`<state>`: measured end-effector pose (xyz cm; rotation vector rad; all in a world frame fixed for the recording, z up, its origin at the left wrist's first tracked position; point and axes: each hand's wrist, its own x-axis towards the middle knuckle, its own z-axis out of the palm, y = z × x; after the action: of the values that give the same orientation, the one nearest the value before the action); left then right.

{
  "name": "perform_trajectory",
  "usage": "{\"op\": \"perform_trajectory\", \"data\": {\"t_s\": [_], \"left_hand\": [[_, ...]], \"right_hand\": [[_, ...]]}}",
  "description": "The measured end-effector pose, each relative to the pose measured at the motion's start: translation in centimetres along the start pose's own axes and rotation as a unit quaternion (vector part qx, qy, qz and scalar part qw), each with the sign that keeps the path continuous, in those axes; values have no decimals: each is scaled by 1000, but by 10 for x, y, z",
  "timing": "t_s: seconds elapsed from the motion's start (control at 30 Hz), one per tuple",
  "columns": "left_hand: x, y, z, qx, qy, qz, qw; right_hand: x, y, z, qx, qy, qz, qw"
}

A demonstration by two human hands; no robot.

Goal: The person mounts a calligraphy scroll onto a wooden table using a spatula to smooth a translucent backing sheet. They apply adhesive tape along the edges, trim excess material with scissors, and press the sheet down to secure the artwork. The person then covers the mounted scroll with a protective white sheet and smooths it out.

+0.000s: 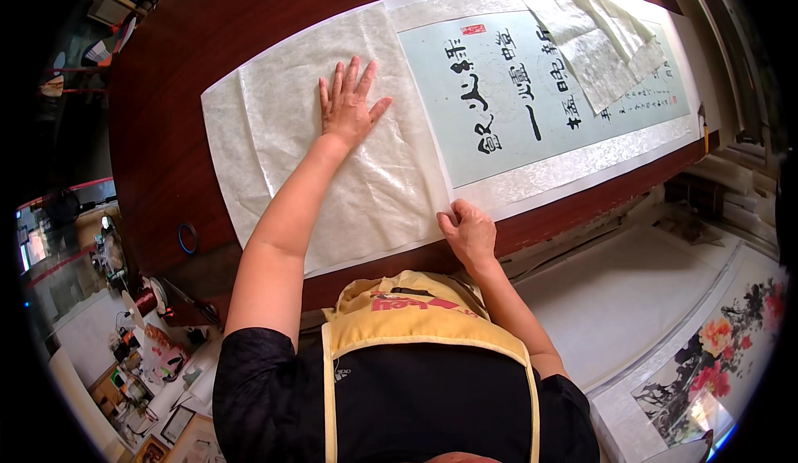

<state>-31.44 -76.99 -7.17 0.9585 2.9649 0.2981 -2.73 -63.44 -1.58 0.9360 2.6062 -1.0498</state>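
Note:
My left hand (352, 104) lies flat, fingers spread, on a creased, translucent off-white sheet (291, 180) covering the left part of a mounted calligraphy work (449, 97). That work has black brush characters on pale blue-grey paper, a red seal and a white patterned border (573, 155). My right hand (467, 234) is curled, thumb and finger pinched at the sheet's lower right corner, beside the border. A second creased translucent piece (607, 56) lies folded over the work's upper right part.
The dark red wooden table (166, 122) has a blue ring (187, 238) and scissors (193, 297) at left. Cluttered shelves and supplies (150, 363) stand beyond at lower left. A flower painting (715, 355) lies on a pale lower surface at right. Rails (740, 197) line the right side.

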Motion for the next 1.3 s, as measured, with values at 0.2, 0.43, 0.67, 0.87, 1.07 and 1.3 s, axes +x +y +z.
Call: {"op": "perform_trajectory", "data": {"t_s": [0.2, 0.43, 0.67, 0.87, 1.07, 1.3], "left_hand": [[0, -1, 1, 4, 12, 4, 1000], [2, 0, 5, 22, 24, 12, 999], [3, -5, 12, 58, 38, 13, 998], [2, -7, 16, 39, 33, 14, 999], [3, -6, 18, 31, 41, 18, 999], [3, -4, 16, 24, 22, 8, 999]], "right_hand": [[0, -1, 0, 3, 6, -8, 1000], [-1, 4, 3, -2, 27, -28, 999], [-11, 17, -4, 87, 55, 18, 995], [-13, 22, -2, 62, 71, 17, 995], [-9, 28, 1, 24, 90, 1, 996], [-8, 24, -5, 43, 80, 11, 996]]}}
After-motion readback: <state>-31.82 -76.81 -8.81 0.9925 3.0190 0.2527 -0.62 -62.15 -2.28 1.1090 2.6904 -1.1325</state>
